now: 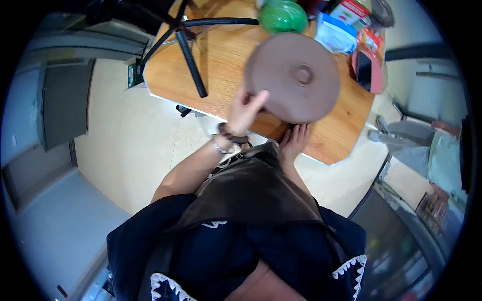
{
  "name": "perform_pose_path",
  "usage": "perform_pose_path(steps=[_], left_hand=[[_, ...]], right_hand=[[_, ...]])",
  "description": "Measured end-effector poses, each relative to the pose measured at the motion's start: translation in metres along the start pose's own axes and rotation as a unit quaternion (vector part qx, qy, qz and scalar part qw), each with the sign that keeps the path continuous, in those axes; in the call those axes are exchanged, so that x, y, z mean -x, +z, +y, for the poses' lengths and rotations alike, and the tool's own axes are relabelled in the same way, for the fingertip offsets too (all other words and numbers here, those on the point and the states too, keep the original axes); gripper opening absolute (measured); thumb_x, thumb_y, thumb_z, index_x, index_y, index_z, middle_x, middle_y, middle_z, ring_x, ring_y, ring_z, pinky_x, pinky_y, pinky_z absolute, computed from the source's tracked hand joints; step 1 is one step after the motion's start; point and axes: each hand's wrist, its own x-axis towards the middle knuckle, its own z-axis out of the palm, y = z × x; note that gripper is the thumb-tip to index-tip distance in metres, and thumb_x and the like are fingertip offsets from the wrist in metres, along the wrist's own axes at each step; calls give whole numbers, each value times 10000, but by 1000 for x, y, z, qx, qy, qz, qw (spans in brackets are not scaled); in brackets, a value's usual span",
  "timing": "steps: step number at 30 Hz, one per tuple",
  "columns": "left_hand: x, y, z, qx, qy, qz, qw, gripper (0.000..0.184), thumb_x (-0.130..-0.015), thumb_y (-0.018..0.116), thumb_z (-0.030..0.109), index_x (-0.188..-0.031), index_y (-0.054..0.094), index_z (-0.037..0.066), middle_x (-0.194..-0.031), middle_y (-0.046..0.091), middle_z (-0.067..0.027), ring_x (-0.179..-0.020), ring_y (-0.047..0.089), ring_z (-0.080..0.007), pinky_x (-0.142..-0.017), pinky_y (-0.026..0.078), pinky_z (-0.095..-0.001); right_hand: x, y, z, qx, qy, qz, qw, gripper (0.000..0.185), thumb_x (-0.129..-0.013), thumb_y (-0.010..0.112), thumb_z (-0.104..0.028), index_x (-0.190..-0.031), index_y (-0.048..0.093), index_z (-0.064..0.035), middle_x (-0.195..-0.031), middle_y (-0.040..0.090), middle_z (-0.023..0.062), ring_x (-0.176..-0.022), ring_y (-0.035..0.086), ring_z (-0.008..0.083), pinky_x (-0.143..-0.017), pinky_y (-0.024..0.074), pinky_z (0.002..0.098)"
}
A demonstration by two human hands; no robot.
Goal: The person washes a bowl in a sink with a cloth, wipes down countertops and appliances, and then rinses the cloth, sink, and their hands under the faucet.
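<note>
A round brown lid (286, 93) with a small round knob covers much of the wooden table's right half; whatever lies beneath it is hidden. My left hand (247, 108) grips its left rim, thumb on the near side and fingers partly hidden behind the edge. Just below the lid's near edge is my right hand (295, 141), fingers stretched out at the table's front edge. Its fingertips come close to the lid's rim; whether they touch it I cannot tell.
On the wooden table (226, 75) are a green bowl (282, 16), a blue-and-white packet (336, 34), a red packet (369, 40) and a phone (363, 70) on something pink. A black-legged stand (191, 60) is at the left. Another person's legs (406, 138) show at the right.
</note>
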Motion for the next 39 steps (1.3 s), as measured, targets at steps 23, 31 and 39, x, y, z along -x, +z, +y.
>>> perform_pose_path(steps=[23, 31, 39], left_hand=[[41, -168, 46, -145, 196, 155, 957, 581, -745, 604, 51, -1228, 295, -41, -1229, 373, -159, -1115, 399, -225, -898, 368, -323], [-163, -187, 145, -261, 422, 188, 848, 828, -636, 693, 387, -1196, 285, -66, -1151, 437, -237, -1050, 455, -313, -875, 366, -328], [-122, -152, 193, -367, 277, 305, 834, 592, -631, 618, 233, -1062, 347, -68, -935, 547, -231, -894, 534, -337, -778, 418, -359]], right_hand=[[-186, 187, -182, -8, -32, 17, 999, 430, -738, 399, -41, -1150, 352, 72, -1254, 295, 234, -1148, 263, 400, -950, 187, 483], [-89, 124, -156, -4, -99, -74, 992, 419, -742, 400, 7, -1157, 358, 46, -1251, 315, 199, -1154, 279, 381, -962, 217, 465], [-93, 132, -161, -1, 10, -60, 998, 368, -810, 354, -50, -1161, 344, 61, -1266, 297, 203, -1182, 242, 372, -992, 173, 455]])
